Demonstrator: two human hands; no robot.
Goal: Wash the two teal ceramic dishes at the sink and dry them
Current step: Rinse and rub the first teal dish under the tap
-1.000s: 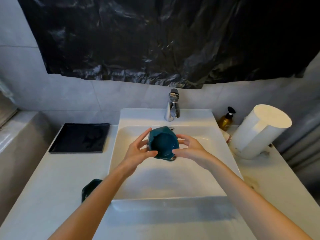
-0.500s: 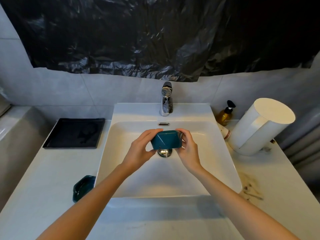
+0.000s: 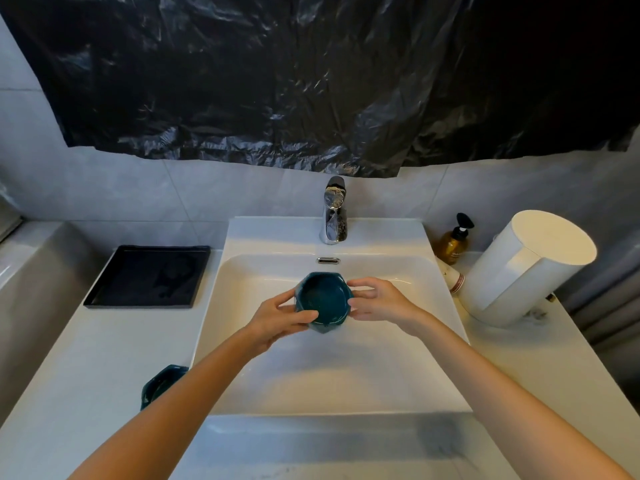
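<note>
A teal hexagonal ceramic dish (image 3: 323,299) hangs over the white sink basin (image 3: 332,368), its opening facing up toward me. My left hand (image 3: 277,320) grips its left side, the thumb lying across the near rim. My right hand (image 3: 381,301) holds the right side with curled fingers. A second teal dish (image 3: 161,384) sits on the counter left of the basin, partly hidden by my left forearm. The chrome faucet (image 3: 334,213) stands behind the basin; no water stream is visible.
A black tray (image 3: 149,277) lies on the counter at the back left. At the right stand an amber pump bottle (image 3: 453,242), a small tube (image 3: 452,277) and a large white cylindrical container (image 3: 526,265). Black plastic sheeting covers the wall above.
The dish was turned in both hands: first open side toward me, then on its side, now opening up. It stays over the basin. The view shifted slightly.
</note>
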